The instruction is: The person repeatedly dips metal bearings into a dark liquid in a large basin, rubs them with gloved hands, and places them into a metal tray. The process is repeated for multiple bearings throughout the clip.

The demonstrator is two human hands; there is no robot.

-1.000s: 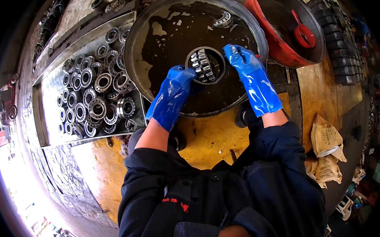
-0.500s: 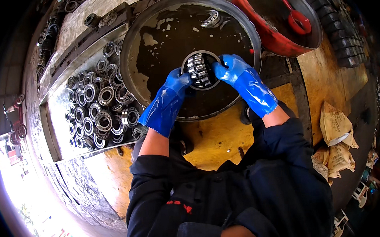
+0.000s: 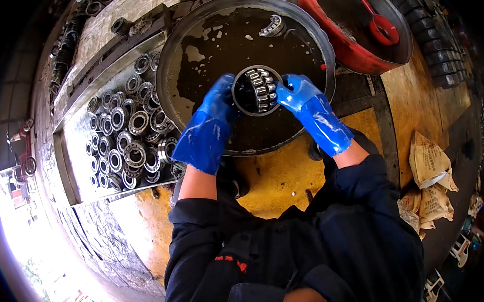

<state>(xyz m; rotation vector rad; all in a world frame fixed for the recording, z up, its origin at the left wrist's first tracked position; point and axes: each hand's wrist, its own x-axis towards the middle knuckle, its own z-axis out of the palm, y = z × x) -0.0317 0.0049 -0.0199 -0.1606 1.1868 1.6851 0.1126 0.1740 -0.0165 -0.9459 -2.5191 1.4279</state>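
A steel roller bearing (image 3: 262,89) is held between both hands, above dark liquid in a big round metal basin (image 3: 164,84). Its inner part with two rows of shiny rollers sits tilted within the outer ring, toward the right side. My left hand (image 3: 218,96), in a blue rubber glove, grips the ring's left edge, its fingers partly hidden behind. My right hand (image 3: 294,92), gloved alike, is closed at the right edge, thumb and fingers by the rollers. Farther back in the basin, another bearing part with rollers (image 3: 271,26) lies partly in the liquid.
At left, a metal tray (image 3: 65,164) holds many bearings (image 3: 134,154) in heaps. A red tub (image 3: 351,52) with a red dipper (image 3: 382,29) stands at the back right. Dark stacked parts (image 3: 434,45) lie beyond it. Brown paper sacks (image 3: 429,161) lie at right.
The roller-filled inner part has turned inside the ring, its rollers moving from the left and middle toward the right. My left hand has shifted slightly up along the ring's edge.
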